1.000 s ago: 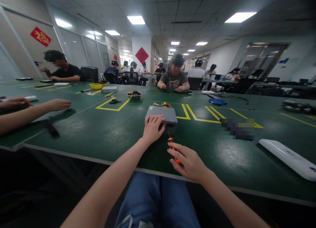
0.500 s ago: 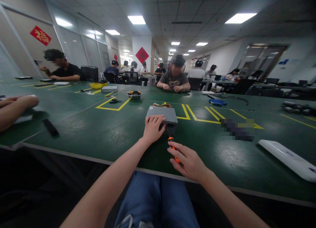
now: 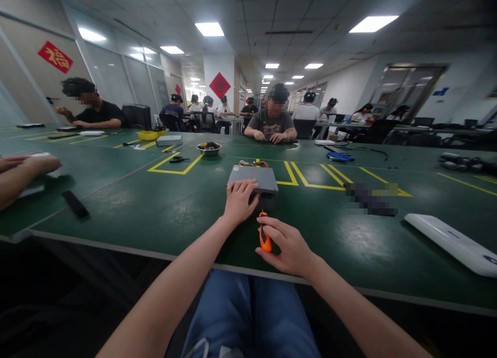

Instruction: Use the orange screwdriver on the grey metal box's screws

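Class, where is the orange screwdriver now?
In the head view, the orange screwdriver is slightly right of and below centre, in the person's right hand, its tip towards the grey metal box under the left hand.

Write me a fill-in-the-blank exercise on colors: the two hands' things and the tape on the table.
1. The right hand holds a screwdriver whose handle is black and ____.
2. The left hand rests on a metal box colored ____.
3. The tape lines on the table are ____.
Missing words: orange; gray; yellow.
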The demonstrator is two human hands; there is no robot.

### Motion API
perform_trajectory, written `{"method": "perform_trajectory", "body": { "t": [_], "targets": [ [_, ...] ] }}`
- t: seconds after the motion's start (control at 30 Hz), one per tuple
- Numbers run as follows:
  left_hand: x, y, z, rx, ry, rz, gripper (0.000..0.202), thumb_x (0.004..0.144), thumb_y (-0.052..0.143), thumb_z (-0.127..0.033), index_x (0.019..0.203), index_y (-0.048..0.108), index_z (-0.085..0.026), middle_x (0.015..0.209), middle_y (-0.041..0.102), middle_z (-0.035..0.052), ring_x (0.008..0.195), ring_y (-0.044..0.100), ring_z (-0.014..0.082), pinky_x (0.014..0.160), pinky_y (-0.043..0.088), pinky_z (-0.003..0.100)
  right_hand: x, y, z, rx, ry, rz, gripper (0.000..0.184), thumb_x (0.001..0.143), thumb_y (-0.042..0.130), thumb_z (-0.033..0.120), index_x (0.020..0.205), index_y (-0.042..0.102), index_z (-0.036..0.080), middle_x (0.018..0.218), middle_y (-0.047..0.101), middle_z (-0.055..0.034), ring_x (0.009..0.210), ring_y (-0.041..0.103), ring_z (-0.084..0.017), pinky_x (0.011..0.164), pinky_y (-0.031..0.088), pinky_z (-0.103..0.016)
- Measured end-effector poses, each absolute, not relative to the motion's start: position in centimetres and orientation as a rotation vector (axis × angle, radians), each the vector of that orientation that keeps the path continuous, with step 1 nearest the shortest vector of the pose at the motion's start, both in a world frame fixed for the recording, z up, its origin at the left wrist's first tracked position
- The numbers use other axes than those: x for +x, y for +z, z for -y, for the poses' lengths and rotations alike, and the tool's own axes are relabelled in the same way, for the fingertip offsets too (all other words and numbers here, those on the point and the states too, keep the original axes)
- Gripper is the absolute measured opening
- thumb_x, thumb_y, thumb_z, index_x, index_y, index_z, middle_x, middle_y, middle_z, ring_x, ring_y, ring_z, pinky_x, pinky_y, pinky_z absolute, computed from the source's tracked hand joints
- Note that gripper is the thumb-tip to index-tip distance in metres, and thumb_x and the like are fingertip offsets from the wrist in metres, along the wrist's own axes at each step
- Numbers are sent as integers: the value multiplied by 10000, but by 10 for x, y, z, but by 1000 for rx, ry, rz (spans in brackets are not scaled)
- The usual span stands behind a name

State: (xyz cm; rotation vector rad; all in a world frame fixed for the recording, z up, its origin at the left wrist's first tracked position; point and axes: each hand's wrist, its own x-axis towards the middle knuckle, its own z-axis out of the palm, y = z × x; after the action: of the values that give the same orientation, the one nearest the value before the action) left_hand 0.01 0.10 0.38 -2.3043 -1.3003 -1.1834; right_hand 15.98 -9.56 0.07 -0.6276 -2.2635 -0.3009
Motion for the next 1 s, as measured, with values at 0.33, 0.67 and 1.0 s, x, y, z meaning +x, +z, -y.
{"method": "perform_trajectory", "body": {
  "t": [0.33, 0.67, 1.0],
  "targets": [
    [0, 6, 1, -2306, -1175, 1312, 233, 839, 510, -275, 1071, 536, -275, 1227, 573, -10, 1151, 461, 185, 989, 270, 389, 163, 0, 99, -592, -240, 2217, 339, 822, 539, 267, 1133, 433, 182, 1159, 533, -162, 1002, 579, -237, 777, 526, -373],
    [1, 5, 0, -2307, -1167, 1317, 239, 841, 503, -281, 1078, 535, -273, 1231, 571, 0, 1155, 462, 196, 990, 270, 397, 165, 4, 102, -620, -215, 2305, 345, 860, 474, 285, 1191, 446, 189, 1216, 494, -161, 1077, 548, -238, 820, 512, -373],
    [0, 4, 0, -2300, -1180, 1316, 228, 849, 490, -277, 1071, 537, -277, 1226, 572, -9, 1160, 457, 183, 1006, 254, 390, 164, 3, 103, -625, -175, 2295, 368, 844, 527, 331, 1171, 436, 187, 1197, 504, -166, 1035, 573, -233, 800, 521, -363]
  ]
}}
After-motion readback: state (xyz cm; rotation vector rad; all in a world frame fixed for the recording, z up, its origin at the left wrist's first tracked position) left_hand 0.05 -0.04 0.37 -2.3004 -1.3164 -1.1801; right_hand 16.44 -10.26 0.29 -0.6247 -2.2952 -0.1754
